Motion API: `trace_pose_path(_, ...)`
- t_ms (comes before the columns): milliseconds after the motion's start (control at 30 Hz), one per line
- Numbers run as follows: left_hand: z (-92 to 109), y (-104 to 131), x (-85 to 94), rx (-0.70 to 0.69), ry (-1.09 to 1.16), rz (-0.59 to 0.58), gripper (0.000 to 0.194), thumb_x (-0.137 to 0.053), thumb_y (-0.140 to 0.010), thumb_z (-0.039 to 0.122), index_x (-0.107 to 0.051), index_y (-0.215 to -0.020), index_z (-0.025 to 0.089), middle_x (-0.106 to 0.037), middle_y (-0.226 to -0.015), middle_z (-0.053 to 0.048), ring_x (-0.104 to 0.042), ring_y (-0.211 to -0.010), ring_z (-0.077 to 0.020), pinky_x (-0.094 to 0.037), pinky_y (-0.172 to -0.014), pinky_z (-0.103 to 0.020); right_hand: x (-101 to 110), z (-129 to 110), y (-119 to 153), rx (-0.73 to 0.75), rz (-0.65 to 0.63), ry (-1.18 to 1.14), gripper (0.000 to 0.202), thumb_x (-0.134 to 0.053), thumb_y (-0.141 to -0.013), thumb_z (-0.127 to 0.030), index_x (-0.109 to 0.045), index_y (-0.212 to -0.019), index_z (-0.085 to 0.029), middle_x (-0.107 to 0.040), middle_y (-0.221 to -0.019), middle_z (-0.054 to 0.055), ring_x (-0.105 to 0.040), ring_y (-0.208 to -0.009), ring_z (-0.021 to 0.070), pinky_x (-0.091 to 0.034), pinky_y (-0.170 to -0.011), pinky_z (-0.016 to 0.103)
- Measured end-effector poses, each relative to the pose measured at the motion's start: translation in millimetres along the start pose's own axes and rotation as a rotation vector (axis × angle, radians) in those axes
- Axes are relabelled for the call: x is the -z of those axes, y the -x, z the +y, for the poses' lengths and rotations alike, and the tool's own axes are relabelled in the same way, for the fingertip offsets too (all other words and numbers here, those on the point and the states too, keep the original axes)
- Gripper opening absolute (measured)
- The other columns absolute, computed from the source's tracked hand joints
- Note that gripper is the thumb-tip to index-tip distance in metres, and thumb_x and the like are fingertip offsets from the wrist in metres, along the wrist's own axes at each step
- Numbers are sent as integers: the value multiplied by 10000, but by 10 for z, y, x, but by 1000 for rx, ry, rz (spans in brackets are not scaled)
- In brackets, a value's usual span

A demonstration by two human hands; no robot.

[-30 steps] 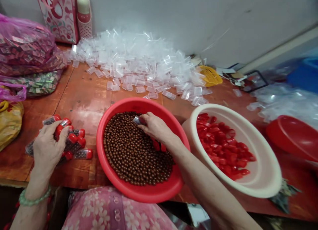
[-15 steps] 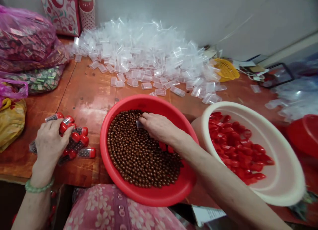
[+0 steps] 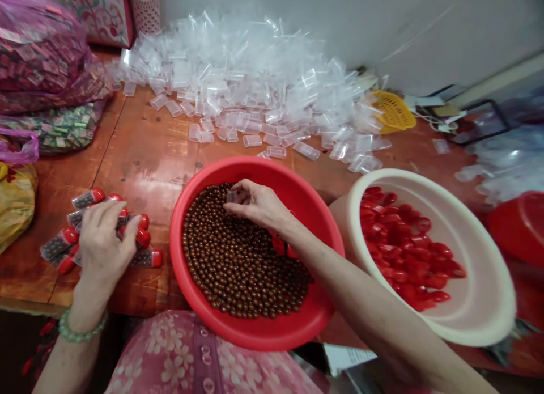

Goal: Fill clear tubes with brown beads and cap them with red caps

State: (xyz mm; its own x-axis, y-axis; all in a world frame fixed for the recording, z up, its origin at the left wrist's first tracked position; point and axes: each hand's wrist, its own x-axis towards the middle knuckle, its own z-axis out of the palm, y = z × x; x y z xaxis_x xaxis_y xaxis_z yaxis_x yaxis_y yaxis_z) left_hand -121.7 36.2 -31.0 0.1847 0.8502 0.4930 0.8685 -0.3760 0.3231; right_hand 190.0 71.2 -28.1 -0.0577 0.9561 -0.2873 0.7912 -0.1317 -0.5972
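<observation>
Short clear plastic tube [image 3: 232,197]: held within the round red plastic basin [image 3: 272,334], over its far left part; whether the beads below are touched by it cannot be told.
Right hand [image 3: 259,204]: the tube is pinched between thumb and fingers, and the forearm is stretched across the basin's right rim.
Tube's lie: it is set at the fingertips, to the left of the right palm; its long axis cannot be read for sure (part of it is covered by the fingers, and its clear wall is hardly told from what is behind).
Left hand [image 3: 104,241]: placed outside the basin, to its left, and so well apart from the tube; thumb and fingers are parted, and nothing is seen gripped, though contact underneath is hidden.
Filled clear tubes with red caps [image 3: 58,244]: heaped left of the basin, under and around the left hand, turned various ways.
Small round glossy brown beads [image 3: 238,269]: spread over the basin's floor, with a few red pieces seen among them by the right wrist.
Oval cream plastic tub [image 3: 484,303]: stood to the basin's right, partly filled with glossy red plastic caps [image 3: 399,252].
Loose clear plastic tubes [image 3: 255,88]: piled beyond the basin's far rim.
</observation>
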Motion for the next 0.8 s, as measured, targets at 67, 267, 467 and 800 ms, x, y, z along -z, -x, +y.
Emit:
trace_pose_path(67, 320, -1, -14, -129, 155, 63, 278, -636, -835, 205, -593, -1108, 179, -663, -1056, -94, -617, -1022, -256, -517, -928, -449, -102, -45, -14, -46, 42, 94, 288, -646, -783, -356, -580, -995, -172, -685, -819, 34, -612, -711, 165, -428, -657, 255)
trace_pose_path(267, 927, 109, -219, -346, 517, -90, 215, -568, -838, 49, -608, -1038, 116, -700, -962, -108, -643, -920, -189, -563, -858, -330, -304, -205, 183, -26, -225, 218, 124, -625, -742, -282, -581, -810, -188, -640, -717, 28, -566, -679, 171, -340, -613, 256)
trace_pose_path(467, 883, 46, -206, -373, 464, -271, 236, -486, -848, 39, -619, -1032, 103, -702, -1003, -119, -629, -917, -200, -547, -839, -342, -305, -158, 268, -133, -607, -50, 144, -662, -631, -235, -526, -614, -194, -511, -571, -43, -462, -573, 119, -319, -541, 238)
trace_pose_path(800, 1053, -113, -63, -424, 177, -746, 224, -616, -854, 293, -576, -1016, 143, -612, -923, -81, -562, -874, -259, -478, -754, -414, -402, -79, 283, -388, -892, -622, 134, -503, -651, -281, -495, -565, -179, -426, -395, -66, -293, -294, 46, -195, -285, 174)
